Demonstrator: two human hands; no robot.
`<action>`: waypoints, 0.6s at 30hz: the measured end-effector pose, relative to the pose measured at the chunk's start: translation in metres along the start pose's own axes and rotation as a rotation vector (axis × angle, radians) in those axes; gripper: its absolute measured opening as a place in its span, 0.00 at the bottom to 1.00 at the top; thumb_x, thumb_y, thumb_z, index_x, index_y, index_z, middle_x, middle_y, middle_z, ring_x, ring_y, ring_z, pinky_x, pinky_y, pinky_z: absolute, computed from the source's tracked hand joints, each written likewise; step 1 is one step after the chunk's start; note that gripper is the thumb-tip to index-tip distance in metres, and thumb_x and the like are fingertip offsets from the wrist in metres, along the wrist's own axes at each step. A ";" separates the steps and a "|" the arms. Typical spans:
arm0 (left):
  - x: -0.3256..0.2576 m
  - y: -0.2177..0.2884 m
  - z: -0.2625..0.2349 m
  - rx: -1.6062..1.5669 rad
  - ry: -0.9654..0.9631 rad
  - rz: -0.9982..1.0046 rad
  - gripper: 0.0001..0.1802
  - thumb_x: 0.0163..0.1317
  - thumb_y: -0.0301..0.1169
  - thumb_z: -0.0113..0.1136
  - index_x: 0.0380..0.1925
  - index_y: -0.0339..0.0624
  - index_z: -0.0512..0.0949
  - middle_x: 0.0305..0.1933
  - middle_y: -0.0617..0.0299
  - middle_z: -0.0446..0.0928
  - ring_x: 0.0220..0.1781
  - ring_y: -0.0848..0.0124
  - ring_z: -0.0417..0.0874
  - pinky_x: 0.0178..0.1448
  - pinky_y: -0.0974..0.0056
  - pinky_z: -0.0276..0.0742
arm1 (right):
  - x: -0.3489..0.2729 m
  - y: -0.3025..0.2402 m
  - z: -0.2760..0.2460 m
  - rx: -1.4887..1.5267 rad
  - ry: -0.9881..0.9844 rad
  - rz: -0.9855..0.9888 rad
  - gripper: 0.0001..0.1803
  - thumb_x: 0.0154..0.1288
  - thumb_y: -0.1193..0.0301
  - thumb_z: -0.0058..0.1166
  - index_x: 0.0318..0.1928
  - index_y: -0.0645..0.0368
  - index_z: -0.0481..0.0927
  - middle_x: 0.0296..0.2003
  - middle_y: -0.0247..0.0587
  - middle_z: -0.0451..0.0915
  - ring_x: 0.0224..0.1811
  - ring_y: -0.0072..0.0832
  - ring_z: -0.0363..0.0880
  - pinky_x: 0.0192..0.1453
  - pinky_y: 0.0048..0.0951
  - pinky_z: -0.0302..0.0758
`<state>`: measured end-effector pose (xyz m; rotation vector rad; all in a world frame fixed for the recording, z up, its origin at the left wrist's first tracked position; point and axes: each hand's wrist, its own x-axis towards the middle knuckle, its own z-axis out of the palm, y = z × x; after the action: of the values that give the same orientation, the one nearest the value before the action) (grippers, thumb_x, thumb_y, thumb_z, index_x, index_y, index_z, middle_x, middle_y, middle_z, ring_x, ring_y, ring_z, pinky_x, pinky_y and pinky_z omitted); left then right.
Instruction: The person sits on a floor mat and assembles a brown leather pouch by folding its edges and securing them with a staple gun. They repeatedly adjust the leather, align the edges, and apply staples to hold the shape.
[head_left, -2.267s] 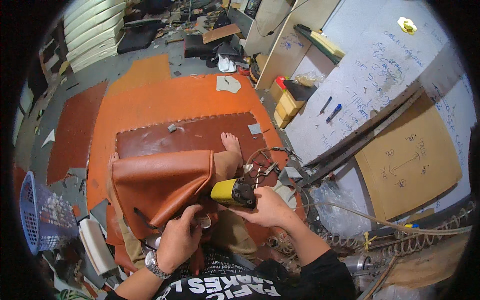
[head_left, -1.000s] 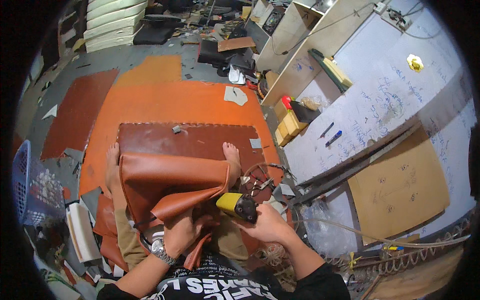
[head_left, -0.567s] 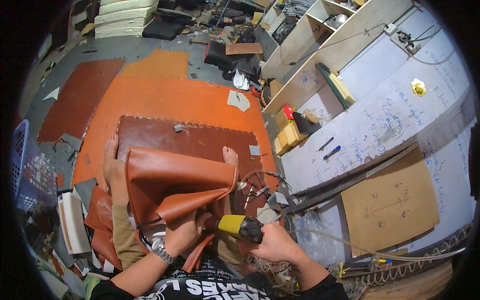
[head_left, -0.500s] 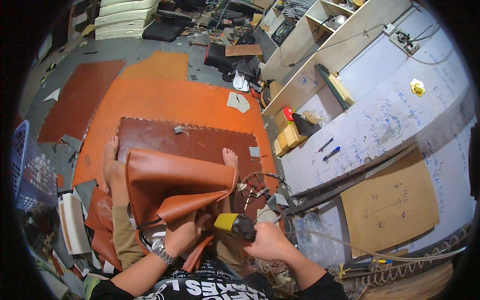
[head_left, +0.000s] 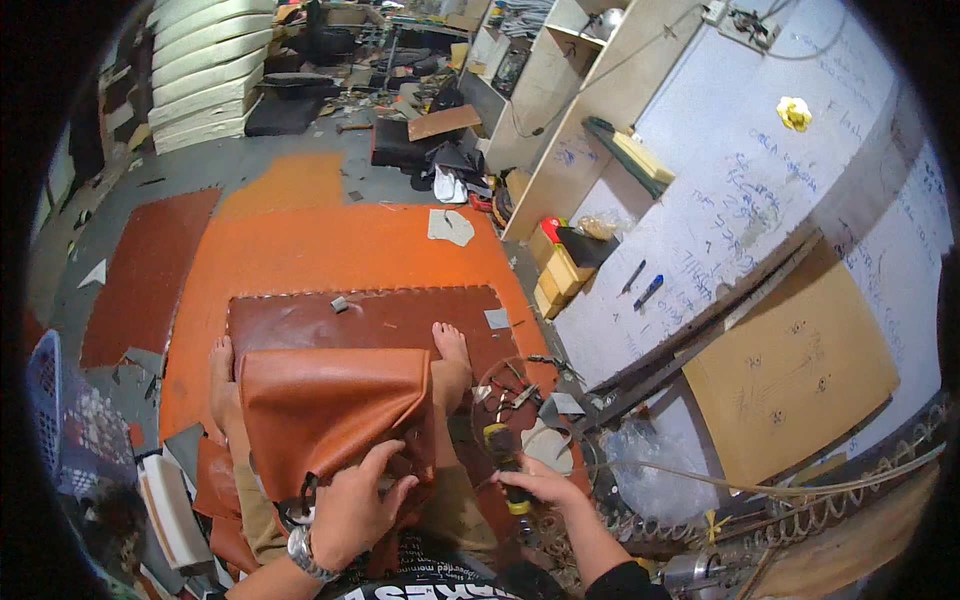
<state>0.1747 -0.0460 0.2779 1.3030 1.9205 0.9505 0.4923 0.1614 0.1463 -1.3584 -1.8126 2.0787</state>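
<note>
A brown leather cover (head_left: pixel 335 405) lies bunched over my lap, its far side standing up in a smooth fold. My left hand (head_left: pixel 355 510), with a metal watch at the wrist, rests at its near side. The thumb and forefinger are apart and curved over the leather, with a gap between them; the other fingers are partly hidden. To the right of the cover, my right hand (head_left: pixel 545 485) is closed round a yellow and black staple gun (head_left: pixel 505 450), held clear of the leather. What lies under the cover is hidden.
An orange mat (head_left: pixel 300 250) and a dark brown sheet (head_left: pixel 380 305) cover the floor ahead. A blue basket (head_left: pixel 75 420) stands left. Right are a white board (head_left: pixel 720 210), cardboard (head_left: pixel 790 360), an air hose (head_left: pixel 690 478) and plastic wrap (head_left: pixel 650 490). Foam slabs (head_left: pixel 210 70) are stacked behind.
My right hand has drawn the staple gun away from the leather, to the right, and turned it. My left hand has loosened its fingers. The leather's raised fold has dropped flatter; the view has shifted.
</note>
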 end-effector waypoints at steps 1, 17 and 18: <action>0.001 0.006 0.000 0.072 0.126 0.133 0.23 0.60 0.30 0.78 0.56 0.44 0.84 0.59 0.50 0.87 0.57 0.48 0.90 0.58 0.51 0.87 | 0.016 0.029 0.002 -0.130 0.064 0.016 0.35 0.76 0.62 0.68 0.76 0.64 0.72 0.61 0.45 0.87 0.58 0.32 0.86 0.63 0.35 0.82; 0.065 0.042 0.001 0.716 0.450 0.221 0.31 0.55 0.49 0.82 0.52 0.42 0.83 0.73 0.46 0.73 0.76 0.40 0.71 0.77 0.31 0.64 | 0.087 -0.107 0.071 -0.234 0.208 -0.767 0.35 0.81 0.61 0.64 0.82 0.55 0.68 0.74 0.48 0.76 0.73 0.41 0.79 0.75 0.41 0.77; 0.076 0.045 0.008 0.752 0.445 0.122 0.33 0.60 0.54 0.80 0.53 0.41 0.83 0.81 0.43 0.67 0.83 0.35 0.64 0.79 0.23 0.59 | 0.094 -0.118 0.086 -0.147 0.159 -0.723 0.35 0.82 0.60 0.63 0.81 0.56 0.68 0.73 0.49 0.78 0.73 0.40 0.79 0.76 0.42 0.76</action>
<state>0.1795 0.0386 0.3031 1.7346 2.7323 0.6129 0.3243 0.1846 0.1846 -0.6886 -2.0065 1.4444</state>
